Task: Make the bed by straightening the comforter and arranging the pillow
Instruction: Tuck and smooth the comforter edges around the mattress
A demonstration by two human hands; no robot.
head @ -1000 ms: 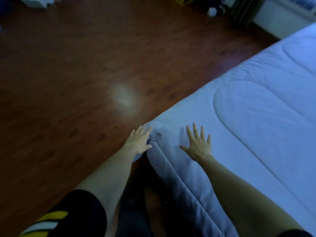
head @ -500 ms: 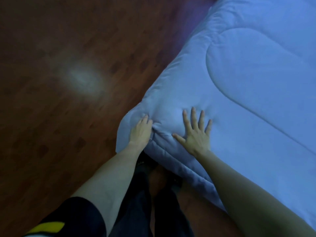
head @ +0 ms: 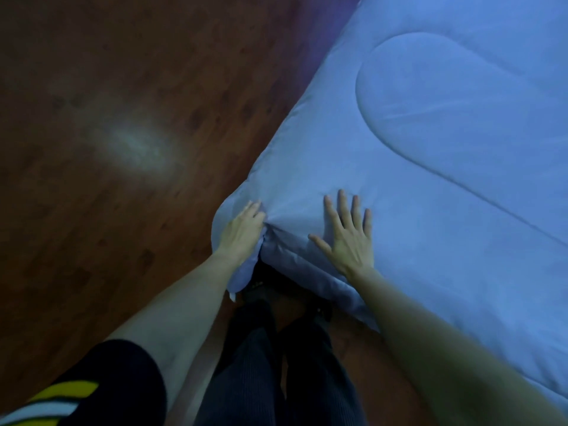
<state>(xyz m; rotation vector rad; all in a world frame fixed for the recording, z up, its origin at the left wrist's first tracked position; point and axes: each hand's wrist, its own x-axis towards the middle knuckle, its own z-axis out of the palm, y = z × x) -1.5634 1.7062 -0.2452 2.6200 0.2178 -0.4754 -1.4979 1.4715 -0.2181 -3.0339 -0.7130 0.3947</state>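
A pale blue quilted comforter covers the bed and fills the right side of the head view, with its near corner hanging over the bed's corner. My left hand lies on the drooping corner flap with fingers straight, pressing it against the side. My right hand is spread flat, palm down, on top of the comforter just inside the corner. A fold of fabric bunches between the two hands. No pillow is in view.
Dark reddish wooden floor spans the left half, with a pale light patch on it. My legs in dark trousers stand right at the bed's corner.
The view has tipped down and closer to the corner. My left hand slid from the corner's edge down onto the hanging flap; my right hand stays flat on top.
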